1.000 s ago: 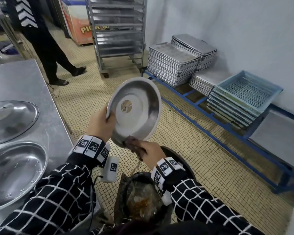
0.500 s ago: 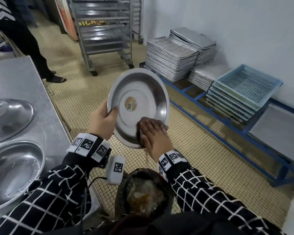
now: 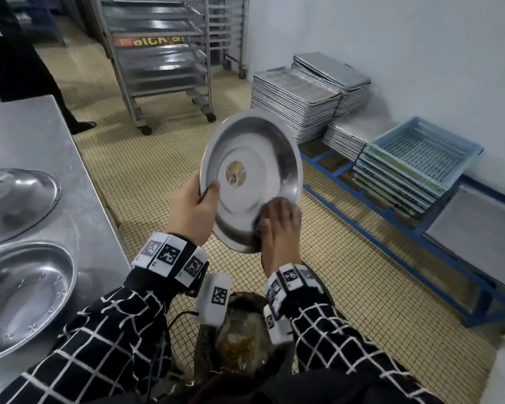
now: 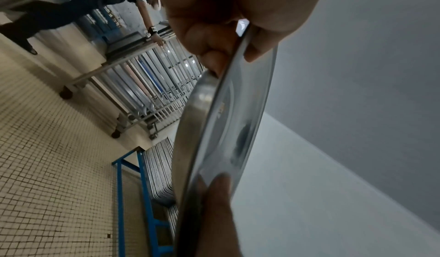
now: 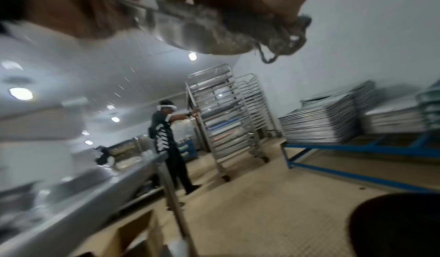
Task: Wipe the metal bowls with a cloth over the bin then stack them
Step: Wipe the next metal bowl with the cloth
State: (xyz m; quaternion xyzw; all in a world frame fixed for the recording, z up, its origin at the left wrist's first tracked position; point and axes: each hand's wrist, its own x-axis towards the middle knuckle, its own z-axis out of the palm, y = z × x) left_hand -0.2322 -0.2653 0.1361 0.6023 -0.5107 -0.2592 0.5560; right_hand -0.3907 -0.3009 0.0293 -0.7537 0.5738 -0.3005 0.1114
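Bowl [image 3: 251, 176] held tilted up, inside facing the person, above the bin [image 3: 245, 342] on the floor. Left hand [image 3: 191, 211] grips the bowl's left rim, thumb curled over the inner edge, fingers behind; the left wrist view shows the same pinch on the rim [image 4: 238, 58]. Right hand [image 3: 277, 228] presses a cloth [image 3: 260, 220] against the bowl's lower right inner wall, fingers fairly straight and spread over it; the cloth is mostly hidden under the palm. In the right wrist view the frayed grey cloth [image 5: 273, 35] shows under the hand, blurred. Round sticker [image 3: 236, 173] sits in the bowl's centre. Two more bowls [image 3: 21, 298] lie on the steel surface [image 3: 56, 141] to the left, the far one [image 3: 12, 202] looks upside down. Tray stacks [image 3: 295, 97] and blue crates [image 3: 426, 153] sit on a blue rack along the right wall.
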